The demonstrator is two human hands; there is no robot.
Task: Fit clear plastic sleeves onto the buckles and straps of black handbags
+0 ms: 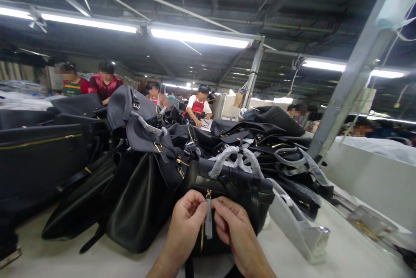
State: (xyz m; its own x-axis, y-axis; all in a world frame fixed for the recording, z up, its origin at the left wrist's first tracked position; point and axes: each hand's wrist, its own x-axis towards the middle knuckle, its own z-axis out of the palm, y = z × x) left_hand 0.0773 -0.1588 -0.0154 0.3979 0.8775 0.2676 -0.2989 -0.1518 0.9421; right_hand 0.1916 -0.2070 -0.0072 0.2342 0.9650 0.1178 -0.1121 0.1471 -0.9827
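A black handbag stands on the table in front of me, its handles wrapped in white tissue. From a gold zipper fitting on its front hangs a zipper pull covered in a pale, translucent wrap. My left hand pinches the upper part of this pull between thumb and index finger. From the other side, my right hand is closed at the wrap's upper edge with thumb and fingertips together. A gold zipper runs down the bag below the hands.
Black bags lean in a heap at left, and more bags lie piled behind and to the right. A white, box-like holder sits right of the handbag. A metal post rises at right. Several people work farther back.
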